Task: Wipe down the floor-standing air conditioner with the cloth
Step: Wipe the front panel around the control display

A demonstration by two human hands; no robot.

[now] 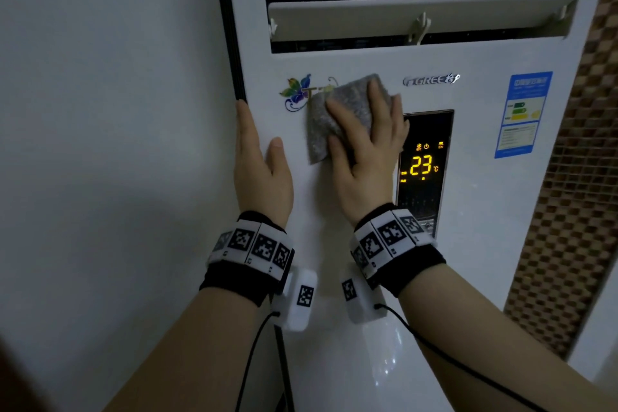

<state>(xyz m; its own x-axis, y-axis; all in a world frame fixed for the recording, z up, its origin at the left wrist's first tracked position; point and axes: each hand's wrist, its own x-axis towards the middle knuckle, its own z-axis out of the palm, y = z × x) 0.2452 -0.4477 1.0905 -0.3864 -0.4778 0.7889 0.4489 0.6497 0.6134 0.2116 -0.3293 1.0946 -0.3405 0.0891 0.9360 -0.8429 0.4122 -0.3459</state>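
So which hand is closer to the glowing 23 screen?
Right. The right hand presses the grey cloth beside the display panel; the left hand grips the air conditioner's far edge.

The tall white floor-standing air conditioner (334, 278) stands upright, its horizontal louvres open at the top and its dark display panel lit with an orange 23. The fuzzy grey cloth (337, 110) lies pressed flat against its front, just left of that panel.

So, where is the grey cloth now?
The grey cloth lies flat under the right hand on the air conditioner front, between the flower decal and the lit display.
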